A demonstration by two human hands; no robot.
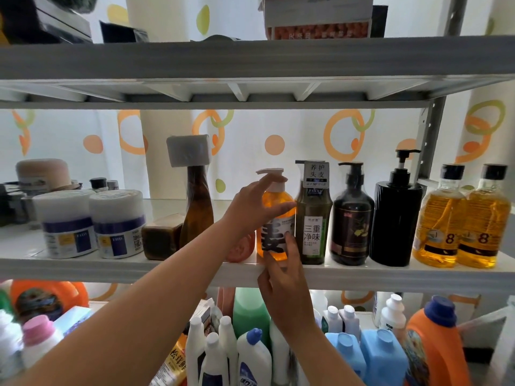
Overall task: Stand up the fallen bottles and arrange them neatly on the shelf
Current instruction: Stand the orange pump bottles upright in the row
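An orange pump bottle [274, 218] with a white pump stands upright on the middle shelf [111, 270]. My left hand [250, 207] holds its upper part, thumb across the front and fingers up by the pump neck. The fingertips of my right hand [285, 282] touch the lower label from below. Right of the orange bottle, upright in a row, stand a green-brown shampoo bottle [313, 224], a dark brown pump bottle [352, 218], a black pump bottle [395, 218] and two yellow bottles [462, 218]. A reddish object [241, 250] lies low behind my left wrist, mostly hidden.
A tall amber bottle [196, 207] with a white square cap, a brown block [161, 238] and two white jars [94, 224] fill the shelf's left half. The lower shelf is crowded with detergent bottles [250, 352]. The upper shelf's underside [250, 90] hangs close above.
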